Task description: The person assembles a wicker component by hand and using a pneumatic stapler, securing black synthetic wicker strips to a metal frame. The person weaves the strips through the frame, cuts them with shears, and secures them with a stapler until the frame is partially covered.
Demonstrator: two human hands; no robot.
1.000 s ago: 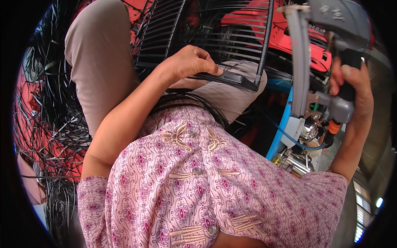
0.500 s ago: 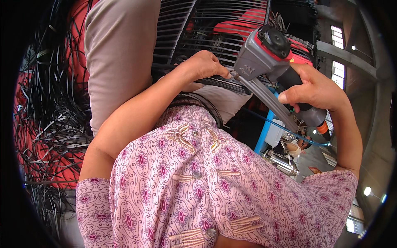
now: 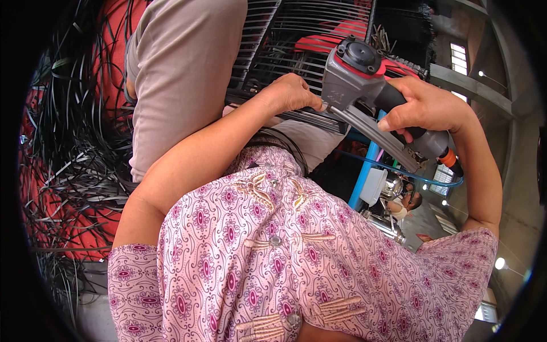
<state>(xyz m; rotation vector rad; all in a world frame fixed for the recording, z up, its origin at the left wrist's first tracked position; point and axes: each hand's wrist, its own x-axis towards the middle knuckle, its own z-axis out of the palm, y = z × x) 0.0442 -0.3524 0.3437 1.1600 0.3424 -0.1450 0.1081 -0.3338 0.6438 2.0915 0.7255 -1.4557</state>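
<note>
Since half a second ago: pneumatic stapler (image 3: 370,97) swung a little lower and closer to the left hand (image 3: 293,94), its grey head now almost touching those knuckles at upper centre of the frame. A second ago: held upright at the far right edge, well apart from the grille. Left hand much where it was.

Right hand (image 3: 424,108), upper right of centre: wrapped closed round the tool's dark handle, forefinger stretched along the underside. Left hand: fingers curled down over the black grille (image 3: 296,40), gripping the bottom edge, as far as can be told; fingertips hidden.

Long axis of the stapler: slanting from upper left to lower right. Head with round red-rimmed cap toward upper left, at the grille; orange fitting (image 3: 450,159) and thin blue hose (image 3: 399,171) trailing from the lower right end. Narrow metal magazine running parallel beneath the handle.

Materials: tool body of matt grey cast metal, grip of black rubber. Grille of thin parallel black bars, ribbed, with red showing behind. Loose black straps (image 3: 74,159) in a tangled heap at left, flat and glossy. Pink patterned cloth (image 3: 273,256) across the lower frame, embroidered, with small buttons. Beige cloth (image 3: 182,74) at upper left, smooth.
</note>
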